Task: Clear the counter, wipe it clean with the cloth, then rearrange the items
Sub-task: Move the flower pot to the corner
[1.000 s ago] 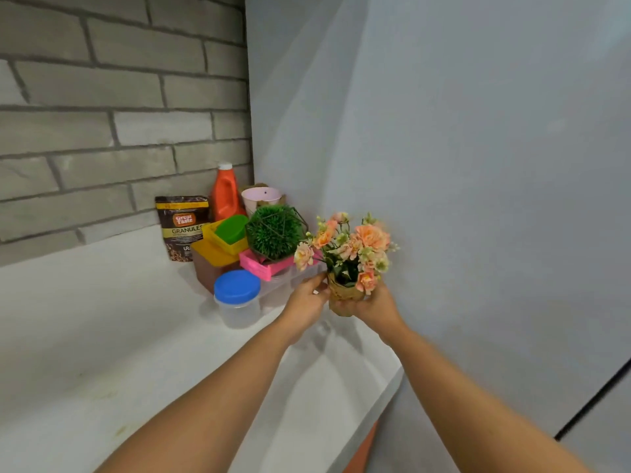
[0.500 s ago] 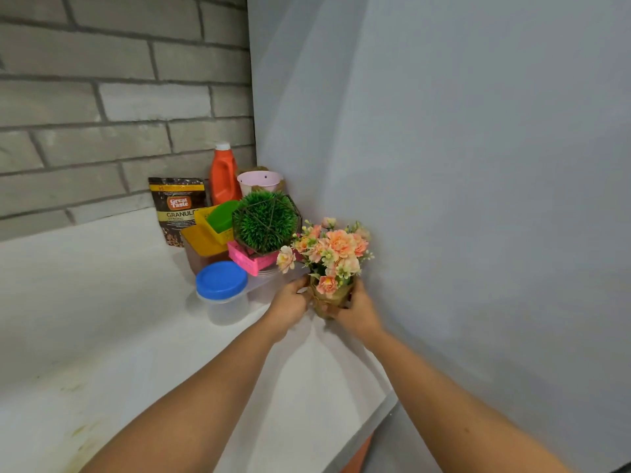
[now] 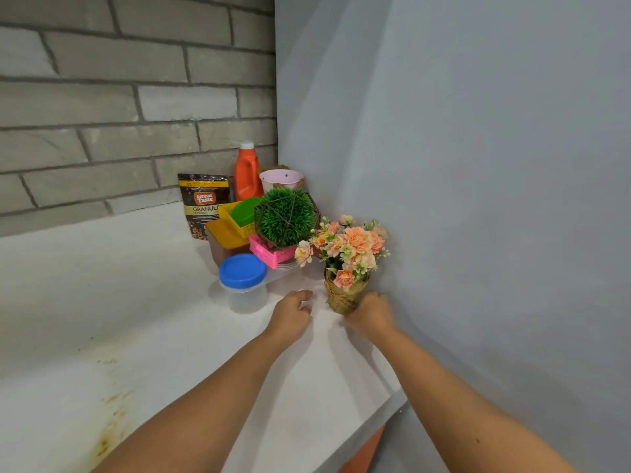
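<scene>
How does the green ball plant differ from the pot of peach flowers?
The green ball plant is a round all-green ball in a wire frame; the pot of peach flowers is a loose, mixed bunch. The green ball plant sits on a pink basket; the pot of peach flowers stands on the counter. Both stand upright.

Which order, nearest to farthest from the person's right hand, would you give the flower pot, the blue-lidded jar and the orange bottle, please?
From the right hand:
1. The flower pot, just left of it.
2. The blue-lidded jar, farther left.
3. The orange bottle, back by the brick wall.
</scene>
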`<act>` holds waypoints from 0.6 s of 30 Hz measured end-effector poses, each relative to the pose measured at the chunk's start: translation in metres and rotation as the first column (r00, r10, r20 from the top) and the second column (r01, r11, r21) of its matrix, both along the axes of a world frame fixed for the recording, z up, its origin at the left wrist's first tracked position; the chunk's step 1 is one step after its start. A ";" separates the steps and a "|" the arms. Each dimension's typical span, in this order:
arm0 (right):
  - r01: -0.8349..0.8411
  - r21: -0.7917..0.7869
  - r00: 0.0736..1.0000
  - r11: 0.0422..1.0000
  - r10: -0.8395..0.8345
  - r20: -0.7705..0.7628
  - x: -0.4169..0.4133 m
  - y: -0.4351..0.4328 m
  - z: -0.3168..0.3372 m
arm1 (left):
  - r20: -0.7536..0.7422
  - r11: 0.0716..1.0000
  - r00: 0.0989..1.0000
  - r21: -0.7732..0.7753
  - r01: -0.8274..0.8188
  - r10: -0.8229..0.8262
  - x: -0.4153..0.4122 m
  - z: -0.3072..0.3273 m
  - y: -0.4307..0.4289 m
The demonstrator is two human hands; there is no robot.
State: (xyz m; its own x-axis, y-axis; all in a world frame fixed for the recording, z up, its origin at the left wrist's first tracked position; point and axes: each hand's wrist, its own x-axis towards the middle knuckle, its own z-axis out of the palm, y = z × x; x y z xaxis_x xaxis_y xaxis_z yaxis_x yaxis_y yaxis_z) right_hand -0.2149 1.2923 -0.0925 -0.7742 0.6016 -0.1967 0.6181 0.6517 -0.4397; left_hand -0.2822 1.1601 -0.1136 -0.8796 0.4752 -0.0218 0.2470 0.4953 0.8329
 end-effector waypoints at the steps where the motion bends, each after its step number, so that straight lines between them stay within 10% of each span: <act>1: -0.031 0.051 0.995 0.998 0.026 0.093 0.001 -0.006 0.005 | -0.001 1.000 1.000 0.000 -0.005 0.005 0.003 0.001 -0.005; 6: -0.271 0.175 0.910 0.946 0.192 0.367 0.002 -0.045 0.019 | -0.029 0.999 0.999 0.029 -0.033 0.034 0.014 0.016 -0.040; 18: -0.546 0.247 0.834 0.801 0.488 0.258 -0.001 -0.272 0.062 | -0.065 0.953 0.954 0.106 -0.283 0.291 0.039 0.051 -0.274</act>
